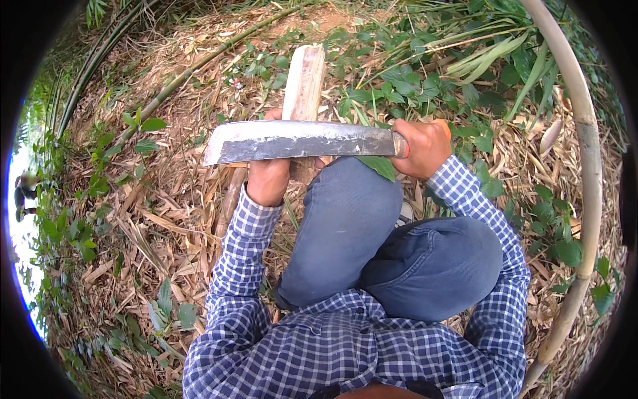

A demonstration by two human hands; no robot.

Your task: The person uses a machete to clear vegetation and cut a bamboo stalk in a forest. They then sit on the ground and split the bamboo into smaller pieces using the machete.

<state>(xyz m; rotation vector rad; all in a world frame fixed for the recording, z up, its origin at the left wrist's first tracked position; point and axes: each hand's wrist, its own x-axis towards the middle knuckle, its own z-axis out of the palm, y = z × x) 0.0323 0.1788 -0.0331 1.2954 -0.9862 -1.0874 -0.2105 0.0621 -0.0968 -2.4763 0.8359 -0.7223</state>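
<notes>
My right hand [425,149] is wrapped round the handle of a machete [309,139]. Its broad blade, bright along the far edge and dark toward me, lies crosswise in front of my knees, tip to the left. Under the blade, my left hand [268,181] grips a pale split piece of wood [305,83] by its near part. The blade hides most of the left fingers; a bit of them shows beyond its far edge. The wood points away from me, and whether the blade touches it I cannot tell.
Dry leaves and chips [173,226] cover the ground around my bent knees [352,213]. A long pole [588,159] curves down the right side. A thin green stem [199,63] slants across the far left. Leafy plants [405,83] grow beyond my right hand. Far left, a dark figure [25,193] shows small.
</notes>
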